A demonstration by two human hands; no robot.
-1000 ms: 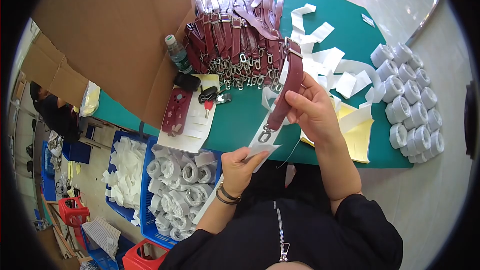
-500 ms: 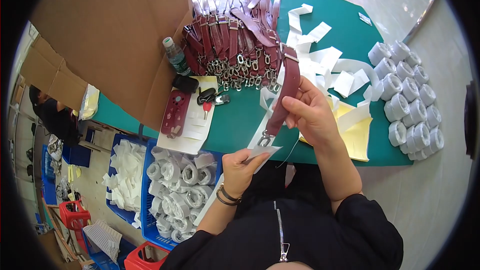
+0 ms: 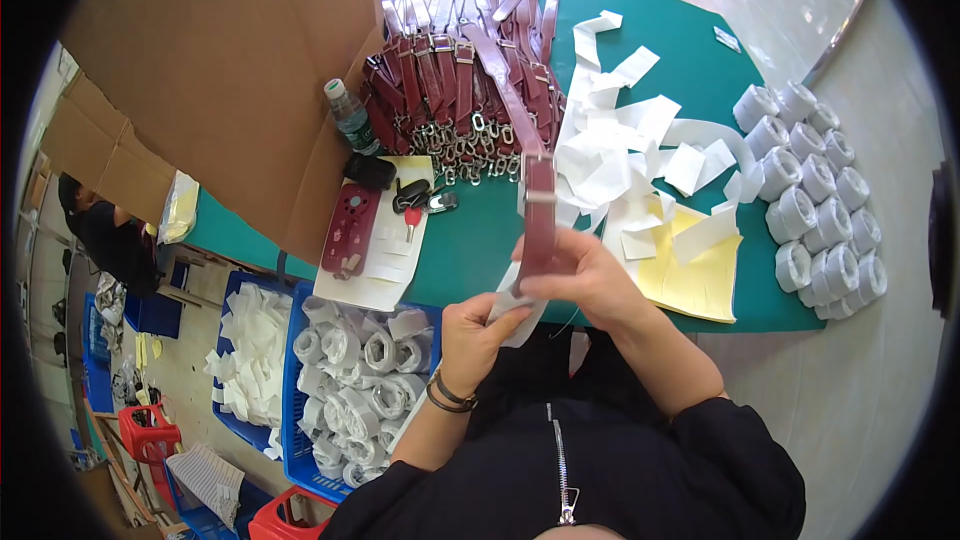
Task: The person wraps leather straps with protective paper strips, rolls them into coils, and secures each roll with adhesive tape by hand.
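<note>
A maroon leather strap [image 3: 540, 215] with a metal buckle stands between my hands, its far part reaching back over the pile of similar straps [image 3: 436, 80]. My right hand [image 3: 595, 285] grips the strap near its lower end, thumb against one side. Closed around a white paper strip [image 3: 518, 328], my left hand [image 3: 470, 342] pinches it at the strap's lower end. The strap's metal clip is hidden there by paper and fingers. Silver clips [image 3: 470, 150] hang from the near side of the pile.
Loose white paper strips [image 3: 610, 155] and a yellow sheet [image 3: 700, 280] lie on the green table [image 3: 690, 30]. White rolls [image 3: 800, 215] stand at right. Blue baskets [image 3: 290, 440] hold rolls and paper. A cardboard box [image 3: 230, 70], bottle [image 3: 350, 115] and keys [image 3: 412, 215] are left.
My right hand has moved down and left toward my left hand, bringing the strap upright. The strap's clip, visible before, is now covered. My left hand stays nearly in place.
</note>
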